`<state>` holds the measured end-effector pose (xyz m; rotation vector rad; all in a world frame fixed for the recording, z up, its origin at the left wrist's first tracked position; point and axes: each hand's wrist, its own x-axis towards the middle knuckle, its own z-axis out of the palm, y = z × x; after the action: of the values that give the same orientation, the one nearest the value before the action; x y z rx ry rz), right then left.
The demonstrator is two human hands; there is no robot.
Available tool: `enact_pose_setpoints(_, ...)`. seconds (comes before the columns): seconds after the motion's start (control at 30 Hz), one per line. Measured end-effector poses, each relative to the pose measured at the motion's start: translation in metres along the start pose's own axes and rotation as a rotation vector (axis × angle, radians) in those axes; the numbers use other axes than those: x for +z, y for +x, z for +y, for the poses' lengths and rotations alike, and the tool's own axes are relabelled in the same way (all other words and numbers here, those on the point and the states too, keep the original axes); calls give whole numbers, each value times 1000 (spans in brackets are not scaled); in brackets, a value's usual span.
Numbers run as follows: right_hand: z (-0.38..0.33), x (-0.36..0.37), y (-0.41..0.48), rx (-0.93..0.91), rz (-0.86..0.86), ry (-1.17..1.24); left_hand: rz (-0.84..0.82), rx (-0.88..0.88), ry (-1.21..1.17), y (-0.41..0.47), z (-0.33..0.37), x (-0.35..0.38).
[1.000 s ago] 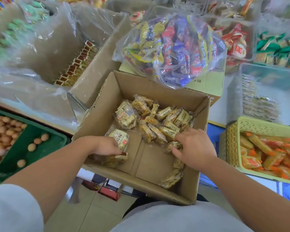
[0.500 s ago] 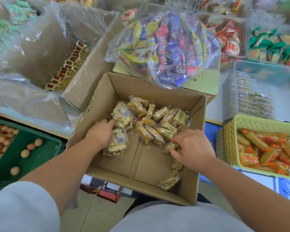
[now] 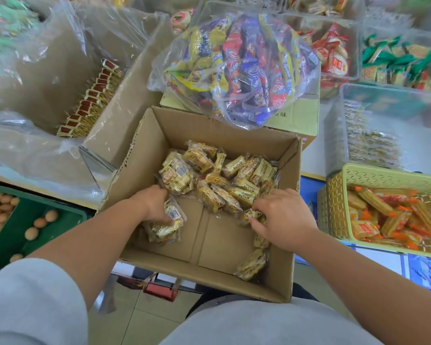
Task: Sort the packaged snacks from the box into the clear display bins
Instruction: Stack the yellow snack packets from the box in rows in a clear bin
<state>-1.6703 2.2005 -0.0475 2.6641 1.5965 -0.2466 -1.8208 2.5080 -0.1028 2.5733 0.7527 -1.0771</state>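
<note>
An open cardboard box (image 3: 209,135) sits in front of the person, its far half heaped with yellow snacks (image 3: 234,180) in clear wrappers. The left hand (image 3: 154,205) is inside the box by its left wall, fingers curled round a bundle (image 3: 168,226) of these packets just off the heap's near edge. The right hand (image 3: 281,217) is at the right side of the box, fingers and thumb closed on a packet (image 3: 250,215) at the edge of the heap. A lone packet (image 3: 251,263) lies near the front right corner, apart from the rest, and the box floor between the hands is bare. Beyond the box, a clear bag (image 3: 246,66) of blue, red and yellow wrappers rests on a yellow carton (image 3: 299,115). To the right, on the white bench (image 3: 314,155), a clear bin (image 3: 339,135) holds a few small packets, with more filled bins behind it, and a yellow basket (image 3: 334,207) of orange bars stands nearer. On the left are a plastic-lined box (image 3: 125,100) with a row of red-topped packets and a green crate (image 3: 23,215) of eggs.
</note>
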Motion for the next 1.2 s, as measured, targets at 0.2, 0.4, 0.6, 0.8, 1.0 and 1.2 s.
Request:
enact_pose_setpoints(0.2,0,2,0,2,5,-23,-137,14,233,-4,5,8)
enact_pose_setpoints(0.4,0,2,0,0,2,-27,-204,114,224,-8,18,11)
enact_pose_setpoints(0.6,0,0,1,-5,-8,-35,-261,155,80,-14,20,12)
enact_pose_setpoints(0.8,0,-3,0,-9,-29,-11,-231,108,118,-21,21,8)
enact_pose_setpoints(1.0,0,-5,0,6,-36,52,19,26,-467,-50,10,-4)
enact_pose_setpoints(1.2,4,-22,-6,18,-8,470,160,77,-1563,-114,69,-9)
